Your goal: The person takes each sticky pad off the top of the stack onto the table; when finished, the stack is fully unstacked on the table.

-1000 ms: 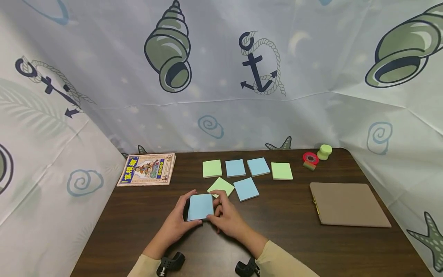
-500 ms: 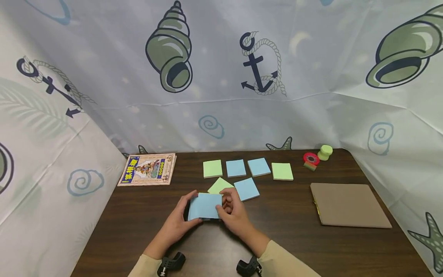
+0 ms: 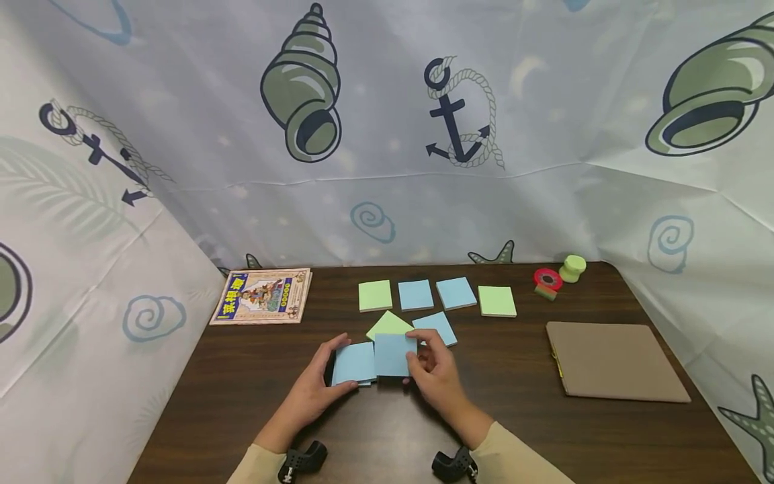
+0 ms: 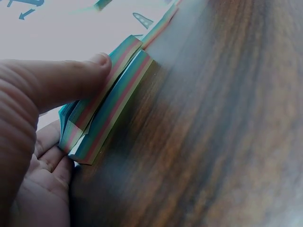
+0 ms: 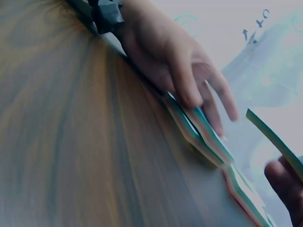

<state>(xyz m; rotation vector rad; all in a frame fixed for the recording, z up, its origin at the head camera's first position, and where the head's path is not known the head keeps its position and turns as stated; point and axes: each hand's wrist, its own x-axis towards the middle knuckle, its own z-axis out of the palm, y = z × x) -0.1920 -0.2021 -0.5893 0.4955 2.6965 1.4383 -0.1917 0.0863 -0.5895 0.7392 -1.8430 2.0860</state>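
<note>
My left hand (image 3: 311, 393) grips a stack of blue-topped sticky notes (image 3: 353, 363) just above the table. In the left wrist view, the stack's striped edges (image 4: 116, 104) show two blocks, one over the other, under my thumb. My right hand (image 3: 446, 382) pinches a thinner blue sticky note pad (image 3: 394, 355) by its right side, raised and overlapping the stack's right edge in the head view. Right behind this pad lies a green sticky note pad (image 3: 387, 325), partly hidden. Another blue pad (image 3: 440, 325) lies beyond my right fingers.
A back row holds green (image 3: 374, 296) and blue pads (image 3: 415, 295). A printed booklet (image 3: 263, 296) lies far left. A brown folder (image 3: 617, 359) lies at right. Red tape (image 3: 547, 278) and a light green round object (image 3: 572, 267) stand near the back right corner.
My right hand has moved right, sliding a blue pad off the top of the stack and lifting it away. The left hand keeps its hold on the rest of the stack.
</note>
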